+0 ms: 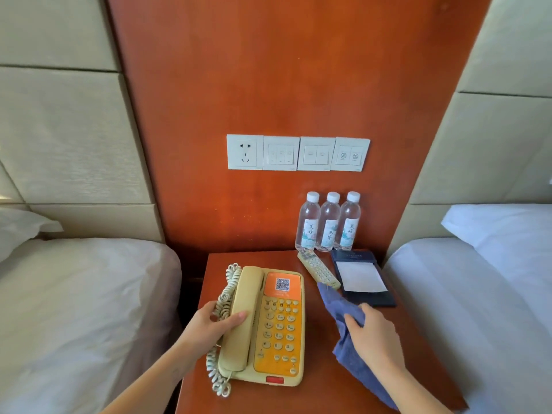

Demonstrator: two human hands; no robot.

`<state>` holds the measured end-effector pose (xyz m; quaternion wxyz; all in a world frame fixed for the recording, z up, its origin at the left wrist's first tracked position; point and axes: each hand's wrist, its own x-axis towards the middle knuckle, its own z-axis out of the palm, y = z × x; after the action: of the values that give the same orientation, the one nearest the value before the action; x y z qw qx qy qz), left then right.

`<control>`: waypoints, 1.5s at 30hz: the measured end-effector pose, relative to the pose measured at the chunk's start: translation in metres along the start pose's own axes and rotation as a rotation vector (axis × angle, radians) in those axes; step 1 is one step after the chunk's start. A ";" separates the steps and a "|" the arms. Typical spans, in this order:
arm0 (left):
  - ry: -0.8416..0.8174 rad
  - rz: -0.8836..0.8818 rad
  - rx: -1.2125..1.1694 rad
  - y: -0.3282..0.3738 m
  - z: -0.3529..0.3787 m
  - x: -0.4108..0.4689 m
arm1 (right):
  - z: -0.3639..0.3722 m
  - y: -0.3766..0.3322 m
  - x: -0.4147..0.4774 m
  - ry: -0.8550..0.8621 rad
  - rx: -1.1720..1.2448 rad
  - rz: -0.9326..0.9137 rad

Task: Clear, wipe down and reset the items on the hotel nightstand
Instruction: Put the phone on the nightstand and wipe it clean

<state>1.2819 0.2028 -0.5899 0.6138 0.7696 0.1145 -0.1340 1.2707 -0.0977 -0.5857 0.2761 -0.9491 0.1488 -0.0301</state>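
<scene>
At lower centre: left hand (209,325) curled round telephone handset (239,349), right hand (373,336) clutching blue cloth (334,303).
Light, rigid, cord-tethered; probably best gripped mid-handset.

We see a reddish wooden wall panel (268,70) bearing a white power socket (245,151) and three switch plates (316,153) in one row; beige padded headboard panels (59,130) flank it; a left bed (74,309) and a right bed (478,309) lie below, white-sheeted, each with a pillow (21,228).

Bare nightstand (268,259) strip behind telephone (268,324), bottles (329,225), remote (318,270), notepad (363,277) crowding right rear; front edge seemingly open
</scene>
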 end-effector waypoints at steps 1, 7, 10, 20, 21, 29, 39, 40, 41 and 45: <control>-0.007 0.003 0.019 0.002 0.002 0.000 | -0.007 -0.002 0.002 0.043 0.043 -0.006; -0.081 0.063 0.279 0.000 0.011 -0.003 | -0.013 -0.041 0.001 0.087 0.153 -0.128; -0.202 0.153 0.521 0.002 0.006 -0.009 | -0.004 -0.063 -0.009 0.067 0.183 -0.163; -0.211 0.230 1.136 -0.018 0.006 -0.021 | 0.053 -0.121 -0.040 -0.260 0.150 -0.411; -0.210 0.240 1.170 -0.021 0.007 -0.021 | 0.058 -0.122 -0.042 -0.311 0.167 -0.401; -0.203 0.307 1.195 -0.037 0.008 -0.017 | 0.083 -0.130 -0.020 -0.282 -0.090 -0.418; -0.230 0.269 1.179 -0.043 0.009 -0.011 | 0.093 -0.153 0.043 -0.334 -0.021 -0.293; -0.226 0.269 1.174 -0.044 0.010 -0.012 | 0.092 -0.151 0.041 -0.332 -0.015 -0.299; -0.222 0.268 1.170 -0.044 0.010 -0.012 | 0.091 -0.150 0.038 -0.331 -0.011 -0.308; -0.216 0.255 1.173 -0.043 0.011 -0.014 | 0.086 -0.134 0.018 -0.298 -0.019 -0.333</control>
<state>1.2540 0.2013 -0.6264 0.1068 0.9690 -0.1345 -0.1775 1.3349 0.0485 -0.5874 0.2772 -0.9571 -0.0522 0.0665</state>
